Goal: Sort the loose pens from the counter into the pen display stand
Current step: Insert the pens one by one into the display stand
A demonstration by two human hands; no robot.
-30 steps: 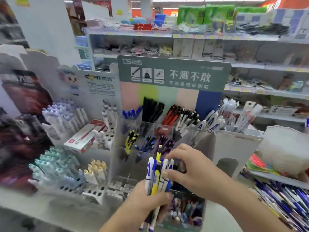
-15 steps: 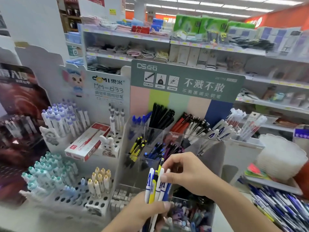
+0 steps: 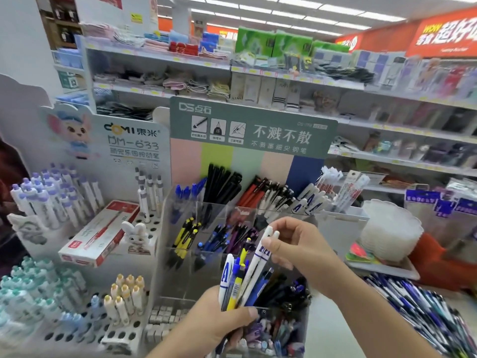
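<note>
At the centre of the frame stands the clear acrylic tiered pen display stand [image 3: 180, 257], its back row holding blue-capped pens [image 3: 189, 192], black pens [image 3: 223, 183], red and black pens, and white pens with blue lettering [image 3: 309, 200]. The middle row holds yellow-and-black pens [image 3: 185, 236] and dark blue and purple ones; the front bin at the lower centre seems to hold mixed small items, too blurred to tell. The left hand [image 3: 219, 324] grips a bunch of mixed loose pens [image 3: 236, 282] upright, tips fanning upward. The right hand [image 3: 294, 245] pinches two white pens with blue print [image 3: 260, 259] near their tops; their long axes lean up and to the right. More loose pens [image 3: 423, 311] lie heaped on the counter at the lower right.
</note>
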